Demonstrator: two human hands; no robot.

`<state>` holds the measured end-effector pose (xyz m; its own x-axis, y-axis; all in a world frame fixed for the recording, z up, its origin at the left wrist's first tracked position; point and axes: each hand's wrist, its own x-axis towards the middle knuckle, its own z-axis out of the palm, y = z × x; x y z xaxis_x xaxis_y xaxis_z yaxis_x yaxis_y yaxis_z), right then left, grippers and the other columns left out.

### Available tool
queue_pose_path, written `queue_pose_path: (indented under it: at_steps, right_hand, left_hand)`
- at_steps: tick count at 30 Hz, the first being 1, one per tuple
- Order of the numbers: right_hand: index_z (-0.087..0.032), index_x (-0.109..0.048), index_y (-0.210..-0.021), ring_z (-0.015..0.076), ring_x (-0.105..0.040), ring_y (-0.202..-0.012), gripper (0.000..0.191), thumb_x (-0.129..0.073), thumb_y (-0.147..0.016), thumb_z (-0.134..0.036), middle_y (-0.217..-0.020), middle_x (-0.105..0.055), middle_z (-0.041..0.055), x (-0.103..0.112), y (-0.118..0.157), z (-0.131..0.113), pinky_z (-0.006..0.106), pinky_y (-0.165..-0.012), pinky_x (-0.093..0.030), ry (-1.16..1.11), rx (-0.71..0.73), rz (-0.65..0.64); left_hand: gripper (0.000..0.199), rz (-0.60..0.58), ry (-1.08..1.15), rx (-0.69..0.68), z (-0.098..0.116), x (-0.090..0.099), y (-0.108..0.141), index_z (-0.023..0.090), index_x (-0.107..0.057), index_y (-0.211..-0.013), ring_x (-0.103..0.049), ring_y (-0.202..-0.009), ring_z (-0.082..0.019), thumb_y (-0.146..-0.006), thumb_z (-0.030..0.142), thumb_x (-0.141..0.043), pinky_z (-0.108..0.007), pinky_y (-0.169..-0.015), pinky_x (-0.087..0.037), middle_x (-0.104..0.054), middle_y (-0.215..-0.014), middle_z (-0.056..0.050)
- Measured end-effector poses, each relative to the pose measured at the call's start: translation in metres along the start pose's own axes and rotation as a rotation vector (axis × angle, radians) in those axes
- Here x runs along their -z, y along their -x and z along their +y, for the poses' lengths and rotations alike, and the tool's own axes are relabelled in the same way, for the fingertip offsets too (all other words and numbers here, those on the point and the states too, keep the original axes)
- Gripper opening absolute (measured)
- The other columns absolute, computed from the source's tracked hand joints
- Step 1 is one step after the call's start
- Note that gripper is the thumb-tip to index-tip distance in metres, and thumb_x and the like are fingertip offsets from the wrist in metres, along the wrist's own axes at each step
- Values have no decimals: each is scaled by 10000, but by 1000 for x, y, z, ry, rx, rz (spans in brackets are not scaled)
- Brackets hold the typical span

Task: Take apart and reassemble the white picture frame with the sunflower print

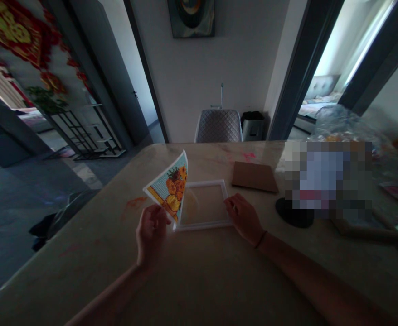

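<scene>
Pinching one bent sunflower picture (169,189) in the raised left hand (150,236); open right hand (244,218) touching one white frame (204,182).

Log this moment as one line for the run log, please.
left hand: holds sunflower picture sheet | right hand: touches white picture frame | beside: brown cardboard sheet

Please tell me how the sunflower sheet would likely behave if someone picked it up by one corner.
Probably light and floppy: the sunflower sheet curves where the left hand grips it. Being thin, it would likely droop rather than stay flat.
</scene>
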<state>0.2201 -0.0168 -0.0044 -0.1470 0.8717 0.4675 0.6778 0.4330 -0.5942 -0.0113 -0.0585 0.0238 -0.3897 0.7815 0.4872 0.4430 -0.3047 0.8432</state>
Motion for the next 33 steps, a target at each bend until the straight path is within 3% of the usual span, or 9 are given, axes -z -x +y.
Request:
queue_pose_path:
  at_steps: [10,18,23,28,33]
  right_hand:
    - [-195,-563,-766,119,-518,-640,223,-388,-875,-279,-755,-545,18,2,2,-3,247,-617,-370,72,20,-53]
    - [-182,-557,-749,132,-528,-669,212,-397,-871,-248,-756,-550,29,0,1,-2,258,-649,-380,138,23,-93]
    - [-193,-558,-729,147,-526,-690,222,-397,-871,-250,-725,-551,24,-2,1,0,280,-686,-387,162,69,-48]
    - [-197,-575,-755,172,-532,-802,206,-412,-871,-247,-771,-590,39,1,0,-2,340,-809,-385,117,174,35]
    - [-194,-579,-914,179,-538,-902,194,-402,-884,-269,-903,-628,59,3,2,-5,358,-882,-379,12,291,31]
  left_hand:
    - [189,-14,60,48,0,3,-7,189,-443,-860,-541,-394,-93,-799,358,-501,-178,-379,-375,-565,-525,63]
    - [221,59,83,18,5,7,-7,192,-432,-879,-581,-428,-111,-809,391,-501,-206,-448,-449,-569,-510,67]
    - [232,60,133,-12,10,6,-2,202,-410,-865,-595,-445,-121,-814,408,-505,-235,-518,-468,-587,-499,70]
    - [263,-16,141,-71,19,3,10,205,-381,-859,-614,-482,-145,-820,441,-490,-280,-547,-467,-583,-512,71]
    - [248,-155,156,-154,23,1,21,212,-366,-848,-643,-580,-172,-840,439,-467,-296,-573,-475,-608,-525,49]
